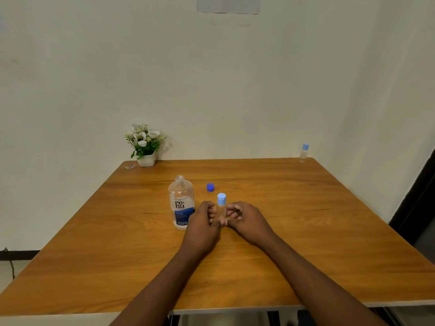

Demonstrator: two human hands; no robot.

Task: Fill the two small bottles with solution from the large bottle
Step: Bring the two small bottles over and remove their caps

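Gripping a clear, cylindrical small bottle, left hand and right hand curl round it on the grained wooden table.

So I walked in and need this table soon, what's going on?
A person's left hand and right hand hold a capped small bottle upright on the table. The large bottle stands uncapped left of it, with a dark blue cap lying behind. The second small bottle stands at the far right corner.
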